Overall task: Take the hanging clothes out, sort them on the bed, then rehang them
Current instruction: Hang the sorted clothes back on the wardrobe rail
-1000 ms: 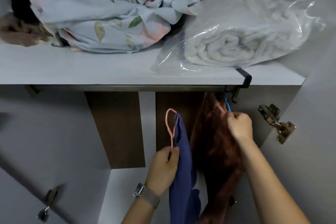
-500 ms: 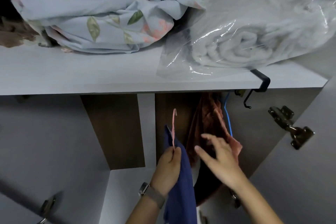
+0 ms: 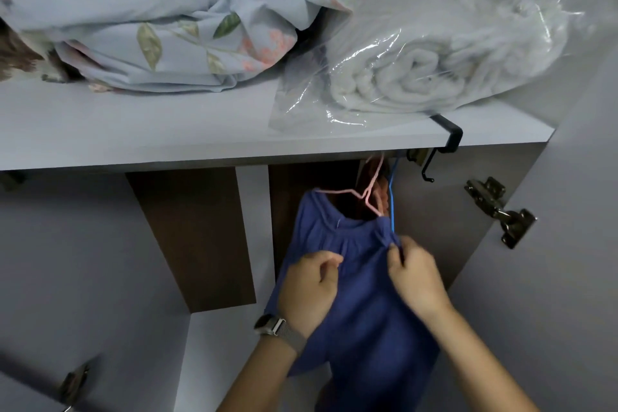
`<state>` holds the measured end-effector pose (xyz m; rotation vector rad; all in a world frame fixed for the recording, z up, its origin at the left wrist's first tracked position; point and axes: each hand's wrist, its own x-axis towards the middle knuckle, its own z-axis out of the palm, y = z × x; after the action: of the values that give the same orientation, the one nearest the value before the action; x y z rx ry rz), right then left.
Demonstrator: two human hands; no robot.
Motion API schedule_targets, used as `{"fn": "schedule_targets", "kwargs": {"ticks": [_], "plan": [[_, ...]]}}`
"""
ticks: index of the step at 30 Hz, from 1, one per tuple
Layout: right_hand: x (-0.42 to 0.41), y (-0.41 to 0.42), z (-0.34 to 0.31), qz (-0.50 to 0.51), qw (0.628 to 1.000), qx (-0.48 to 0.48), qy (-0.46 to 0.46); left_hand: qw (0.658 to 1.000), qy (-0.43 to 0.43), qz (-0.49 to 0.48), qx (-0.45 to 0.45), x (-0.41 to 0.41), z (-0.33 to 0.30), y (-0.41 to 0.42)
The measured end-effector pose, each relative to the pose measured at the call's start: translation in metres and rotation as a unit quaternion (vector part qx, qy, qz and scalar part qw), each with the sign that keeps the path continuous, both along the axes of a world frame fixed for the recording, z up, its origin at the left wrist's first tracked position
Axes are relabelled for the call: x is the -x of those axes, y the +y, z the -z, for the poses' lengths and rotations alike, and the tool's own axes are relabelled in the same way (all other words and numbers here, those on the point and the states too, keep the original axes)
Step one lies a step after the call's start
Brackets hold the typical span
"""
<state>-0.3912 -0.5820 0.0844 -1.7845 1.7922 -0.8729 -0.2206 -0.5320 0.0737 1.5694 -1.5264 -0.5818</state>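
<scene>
- Two white wardrobe doors [image 3: 551, 278] stand open at either side, with a metal hinge [image 3: 501, 212] showing on the right one and another hinge [image 3: 72, 385] low on the left.
- Across the top runs a white shelf [image 3: 133, 130]; on it lie a crumpled floral sheet [image 3: 150, 10] to the left and a rolled white blanket in a clear plastic bag [image 3: 444, 43] to the right, the two touching near the middle.
- Below the shelf, a blue garment [image 3: 361, 311] hangs on a pink hanger [image 3: 364, 192], whose hook goes up under the shelf edge; what it hooks onto is hidden.
- Just behind the blue garment, a sliver of a brown garment [image 3: 378, 191] shows on a blue hanger [image 3: 392, 197].
- Person's left hand [image 3: 309, 288] rests against the front of the blue garment below its neckline, fingers curled and pinching a fold of the cloth.
- Person's right hand [image 3: 414, 278] is at the garment's right shoulder, its grip pressed together, thumb and fingertips pinching the fabric edge there.
- On the left wrist sits a watch [image 3: 271, 324] with a mesh band.
- Clipped over the shelf's front right edge is a black hook [image 3: 444, 140], with its lower tip hanging free.
</scene>
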Motion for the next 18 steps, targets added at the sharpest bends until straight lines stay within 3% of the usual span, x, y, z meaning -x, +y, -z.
{"fn": "schedule_targets", "kwargs": {"ticks": [4,14,18], "plan": [[0.010,-0.050,-0.021,0.019,1.000,0.004,-0.004,0.992,-0.128,-0.008,0.002,-0.016,0.011,0.007],[-0.011,-0.088,0.012,0.001,0.974,-0.139,0.181,0.994,-0.102,-0.040,-0.010,-0.027,0.018,0.035],[-0.004,-0.080,0.022,0.019,0.965,-0.138,0.222,0.995,-0.089,-0.024,-0.035,-0.033,0.025,0.043]]}}
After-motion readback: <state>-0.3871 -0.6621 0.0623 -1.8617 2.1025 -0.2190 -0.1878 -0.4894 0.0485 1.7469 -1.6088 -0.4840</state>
